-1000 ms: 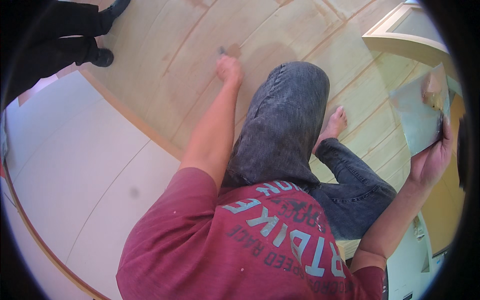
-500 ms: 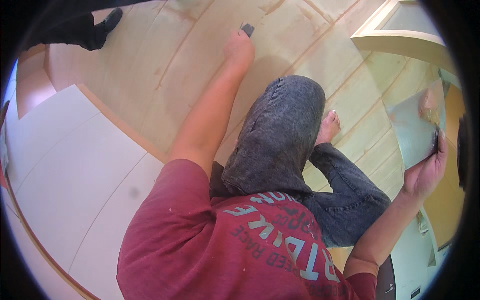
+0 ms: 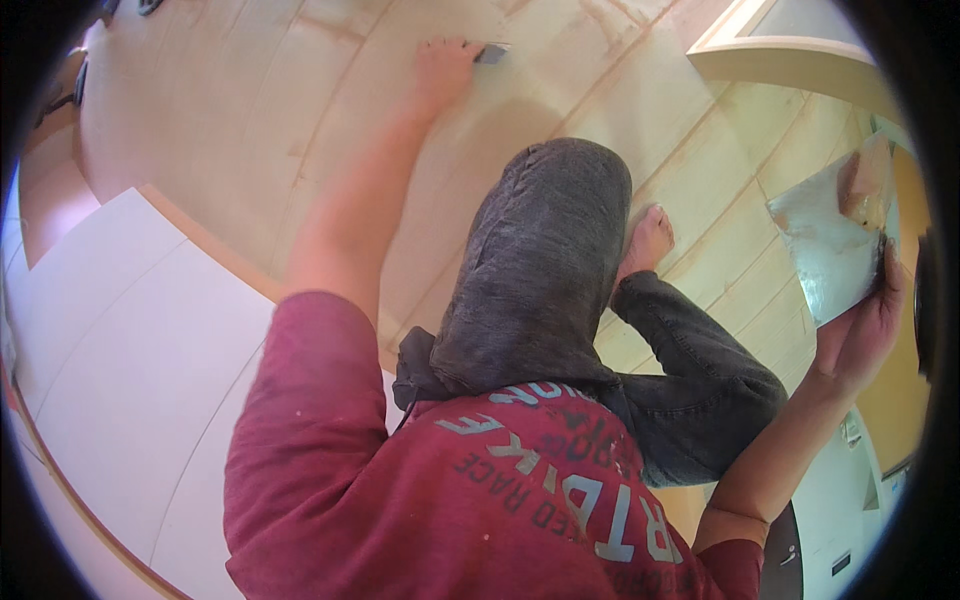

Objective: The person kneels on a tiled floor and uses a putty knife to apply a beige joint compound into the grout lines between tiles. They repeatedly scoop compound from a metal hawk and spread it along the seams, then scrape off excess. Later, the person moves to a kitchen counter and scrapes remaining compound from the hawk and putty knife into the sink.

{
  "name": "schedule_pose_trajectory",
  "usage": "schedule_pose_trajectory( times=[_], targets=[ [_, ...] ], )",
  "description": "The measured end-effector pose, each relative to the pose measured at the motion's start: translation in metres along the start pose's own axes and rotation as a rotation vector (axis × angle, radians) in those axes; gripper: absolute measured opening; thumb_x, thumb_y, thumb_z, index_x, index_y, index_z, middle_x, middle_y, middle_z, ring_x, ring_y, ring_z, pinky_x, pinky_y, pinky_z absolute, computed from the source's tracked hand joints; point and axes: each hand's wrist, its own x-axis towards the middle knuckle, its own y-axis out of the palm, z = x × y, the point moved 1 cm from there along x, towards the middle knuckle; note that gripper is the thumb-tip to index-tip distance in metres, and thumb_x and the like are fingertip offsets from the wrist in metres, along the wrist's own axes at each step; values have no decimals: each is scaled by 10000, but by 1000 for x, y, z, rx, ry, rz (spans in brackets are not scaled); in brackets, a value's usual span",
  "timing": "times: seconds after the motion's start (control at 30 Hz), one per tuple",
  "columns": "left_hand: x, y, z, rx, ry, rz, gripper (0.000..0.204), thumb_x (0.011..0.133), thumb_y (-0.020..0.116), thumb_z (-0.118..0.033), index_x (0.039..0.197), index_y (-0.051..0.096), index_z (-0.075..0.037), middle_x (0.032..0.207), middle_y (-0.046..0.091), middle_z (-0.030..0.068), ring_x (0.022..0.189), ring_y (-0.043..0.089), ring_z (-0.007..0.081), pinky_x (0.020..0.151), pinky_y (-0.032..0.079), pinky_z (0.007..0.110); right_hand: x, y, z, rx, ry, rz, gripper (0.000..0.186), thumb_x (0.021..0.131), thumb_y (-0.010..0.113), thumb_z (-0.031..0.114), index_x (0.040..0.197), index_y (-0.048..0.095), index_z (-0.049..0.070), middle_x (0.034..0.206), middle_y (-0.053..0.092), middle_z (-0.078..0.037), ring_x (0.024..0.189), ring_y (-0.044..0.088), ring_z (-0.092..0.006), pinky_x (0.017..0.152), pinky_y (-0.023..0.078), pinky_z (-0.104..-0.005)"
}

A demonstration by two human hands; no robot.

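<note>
Pale boards with reddish-brown seams (image 3: 260,150) fill the upper background, between a white panel with a light wood edge (image 3: 140,330) and a cream wooden frame (image 3: 780,68). Over these boards, the left hand (image 3: 443,78) has reached farther from the knee than a second ago, and the small dark-grey flat blade (image 3: 491,54) it grips now points right, toward the frame's near corner, rather than away from the body; blur hides the exact finger hold and whether the blade touches. The right hand (image 3: 862,322), by contrast, has kept its pinch on the lower edge of a silvery four-cornered sheet (image 3: 812,240) bearing a pinkish-tan lump (image 3: 862,190). That suggests a new stroke angle, with the lump kept in reserve.
</note>
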Motion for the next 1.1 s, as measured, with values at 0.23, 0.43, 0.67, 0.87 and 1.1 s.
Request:
schedule_pose_trajectory(
  times=[0.23, 0.43, 0.67, 0.87, 1.1],
  targets=[
    [-72, 15, 48, -41, 172, 255, 475, 929, 561, -82, 1374, 646, -224, 1276, 675, 77, 1156, 623, 331, 1005, 491, 469, -3, -9, -1, -261, -197, -197, 403, 1100, 412, 119, 1459, 507, -39, 1535, 486, -174, 1401, 494, -294, 1197, 403, -462],
    [-182, 0, 69, -36, 206, 480, 472, 937, 515, -42, 1365, 643, -192, 1325, 658, 77, 1182, 604, 328, 1033, 477, 460, 5, 1, -9, -470, -287, -653, 380, 1106, 426, 139, 1424, 534, -39, 1500, 521, -167, 1385, 508, -282, 1190, 414, -447],
    [-153, -21, 42, -279, -310, 441, 342, 1016, 493, -189, 1323, 606, -90, 1236, 677, 237, 1151, 652, 398, 956, 508, 526, 6, -6, -3, -214, -197, -386, 366, 1111, 454, 191, 1371, 568, -39, 1414, 595, -151, 1318, 567, -251, 1147, 455, -410],
    [-11, 19, -25, -201, -378, 132, 377, 997, 483, -139, 1319, 581, 30, 1213, 640, 258, 1123, 666, 407, 916, 558, 508, 8, -10, -4, -73, -60, -85, 357, 1104, 472, 195, 1350, 579, -39, 1392, 612, -151, 1294, 590, -243, 1140, 465, -402],
    [30, 45, -92, -94, -134, 333, 352, 959, 528, -106, 1237, 602, 97, 1143, 638, 264, 1093, 681, 420, 879, 593, 481, 5, -6, -7, -73, -92, -108, 355, 1103, 471, 190, 1347, 586, -41, 1383, 623, -148, 1294, 592, -233, 1144, 461, -405]
  ],
)
